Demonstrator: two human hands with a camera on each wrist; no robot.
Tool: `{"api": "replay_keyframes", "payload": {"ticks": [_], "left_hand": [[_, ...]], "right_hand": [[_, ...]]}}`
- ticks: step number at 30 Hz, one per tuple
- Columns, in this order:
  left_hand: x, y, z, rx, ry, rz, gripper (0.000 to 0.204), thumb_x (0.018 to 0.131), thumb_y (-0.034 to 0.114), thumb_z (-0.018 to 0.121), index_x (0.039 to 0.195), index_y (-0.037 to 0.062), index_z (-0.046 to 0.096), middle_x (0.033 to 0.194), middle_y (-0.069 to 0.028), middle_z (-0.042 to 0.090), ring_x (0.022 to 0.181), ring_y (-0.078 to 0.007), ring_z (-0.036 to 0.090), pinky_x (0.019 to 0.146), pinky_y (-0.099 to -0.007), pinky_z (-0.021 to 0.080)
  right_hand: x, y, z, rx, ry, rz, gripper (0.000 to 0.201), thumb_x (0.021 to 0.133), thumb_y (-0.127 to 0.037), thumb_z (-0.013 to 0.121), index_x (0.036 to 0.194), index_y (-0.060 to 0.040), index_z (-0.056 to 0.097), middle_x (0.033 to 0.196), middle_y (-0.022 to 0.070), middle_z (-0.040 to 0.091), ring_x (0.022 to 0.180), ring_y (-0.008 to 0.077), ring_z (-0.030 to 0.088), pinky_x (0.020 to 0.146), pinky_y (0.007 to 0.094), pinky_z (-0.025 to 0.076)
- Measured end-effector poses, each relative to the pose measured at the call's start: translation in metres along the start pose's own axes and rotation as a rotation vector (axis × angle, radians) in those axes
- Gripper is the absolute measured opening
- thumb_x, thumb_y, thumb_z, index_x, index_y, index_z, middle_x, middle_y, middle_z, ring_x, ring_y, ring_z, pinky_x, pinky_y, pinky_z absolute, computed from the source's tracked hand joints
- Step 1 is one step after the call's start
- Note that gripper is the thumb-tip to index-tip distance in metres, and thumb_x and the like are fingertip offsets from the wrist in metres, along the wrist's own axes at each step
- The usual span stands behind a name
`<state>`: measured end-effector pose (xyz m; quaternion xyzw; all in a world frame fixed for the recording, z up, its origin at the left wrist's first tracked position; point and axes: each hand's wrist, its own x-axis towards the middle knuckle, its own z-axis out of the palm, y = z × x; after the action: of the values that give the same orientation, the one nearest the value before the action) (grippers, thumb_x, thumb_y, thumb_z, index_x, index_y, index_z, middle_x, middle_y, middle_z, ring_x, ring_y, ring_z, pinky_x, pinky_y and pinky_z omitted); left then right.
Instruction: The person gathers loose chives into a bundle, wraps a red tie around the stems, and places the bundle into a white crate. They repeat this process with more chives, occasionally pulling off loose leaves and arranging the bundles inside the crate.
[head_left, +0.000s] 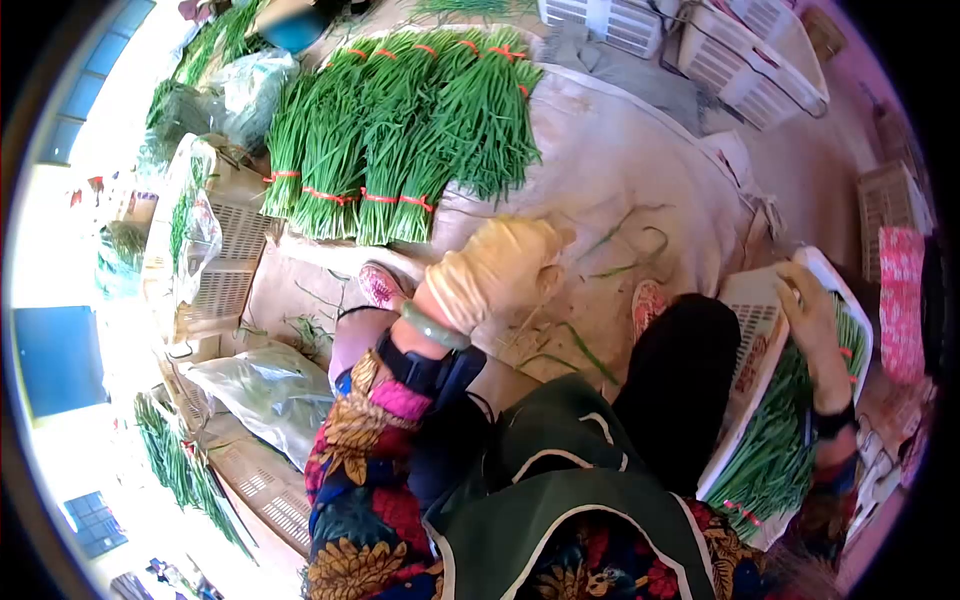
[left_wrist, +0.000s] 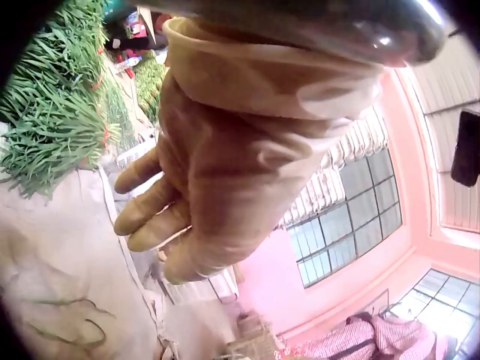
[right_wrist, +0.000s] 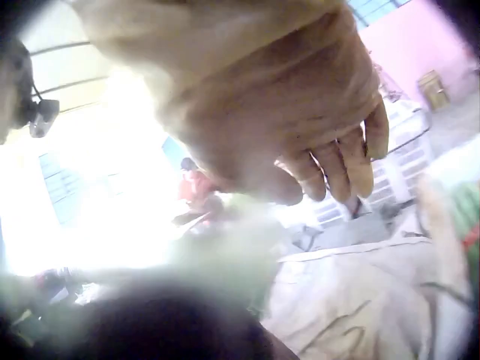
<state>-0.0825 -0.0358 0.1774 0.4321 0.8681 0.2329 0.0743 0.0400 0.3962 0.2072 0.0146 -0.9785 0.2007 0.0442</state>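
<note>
I see the left hand [head_left: 495, 270] gloved, fingers loosely curled, holding nothing, above loose stalks [head_left: 630, 245] on the cloth [head_left: 620, 160]. The right hand [head_left: 812, 320] is nearer the basket [head_left: 750, 320], resting at its rim (grip unclear). The greens [head_left: 775, 440] inside run lengthwise toward me. 2 rows of tied bundles [head_left: 400, 130] lie ahead.

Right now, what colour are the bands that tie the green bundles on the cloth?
Red-orange bands tie the green bundles; the head view shows them best.
</note>
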Motion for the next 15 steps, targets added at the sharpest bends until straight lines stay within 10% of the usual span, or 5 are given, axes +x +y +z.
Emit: {"api": "replay_keyframes", "payload": {"ticks": [5, 7, 11, 13, 15], "left_hand": [[-0.05, -0.052, -0.031, 0.06, -0.046, -0.217, 0.059, 0.08, 0.02, 0.069, 0.134, 0.0042, 0.048, 0.092, -0.0175, 0.061, 0.086, -0.0361, 0.059, 0.078, -0.0448, 0.047], [-0.075, -0.062, -0.049, 0.024, -0.037, -0.333, 0.057, 0.08, 0.021, 0.069, 0.13, 0.001, 0.049, 0.095, -0.0164, 0.061, 0.09, -0.0343, 0.059, 0.081, -0.0439, 0.046], [-0.094, -0.071, -0.084, 0.016, 0.055, -0.519, 0.065, 0.075, 0.02, 0.072, 0.131, -0.0009, 0.049, 0.109, -0.017, 0.06, 0.099, -0.0342, 0.059, 0.087, -0.0427, 0.046], [-0.111, -0.08, -0.085, 0.019, 0.032, -0.581, 0.071, 0.071, 0.018, 0.074, 0.133, -0.0014, 0.048, 0.117, -0.0177, 0.059, 0.103, -0.0343, 0.058, 0.09, -0.0426, 0.046], [-0.117, -0.085, -0.083, -0.028, -0.053, -0.68, 0.071, 0.071, 0.017, 0.075, 0.134, -0.003, 0.047, 0.121, -0.0201, 0.058, 0.103, -0.0373, 0.057, 0.09, -0.0448, 0.045]], "right_hand": [[0.201, -0.035, 0.151, 0.559, -0.614, 0.087, 0.027, 0.093, -0.027, 0.059, 0.104, -0.0031, 0.066, 0.091, 0.0029, 0.065, 0.079, 0.0116, 0.056, 0.071, 0.0275, 0.047], [0.284, -0.033, 0.239, 0.25, -0.731, 0.046, 0.034, 0.092, -0.03, 0.061, 0.109, -0.0008, 0.065, 0.088, 0.0004, 0.064, 0.075, 0.0126, 0.058, 0.065, 0.0267, 0.047], [0.387, -0.083, 0.387, 0.906, -0.538, 0.249, 0.048, 0.086, -0.043, 0.067, 0.111, -0.0026, 0.065, 0.087, -0.0009, 0.062, 0.073, 0.0148, 0.053, 0.064, 0.0289, 0.045], [0.415, -0.153, 0.4, 0.682, -0.23, 0.33, 0.067, 0.081, -0.042, 0.072, 0.119, 0.0101, 0.055, 0.098, 0.0069, 0.063, 0.094, 0.0171, 0.059, 0.085, 0.0387, 0.048], [0.48, -0.15, 0.469, 0.691, -0.128, 0.255, 0.064, 0.08, -0.047, 0.073, 0.121, 0.0001, 0.059, 0.097, 0.0099, 0.063, 0.087, 0.0218, 0.059, 0.075, 0.037, 0.05]]}}
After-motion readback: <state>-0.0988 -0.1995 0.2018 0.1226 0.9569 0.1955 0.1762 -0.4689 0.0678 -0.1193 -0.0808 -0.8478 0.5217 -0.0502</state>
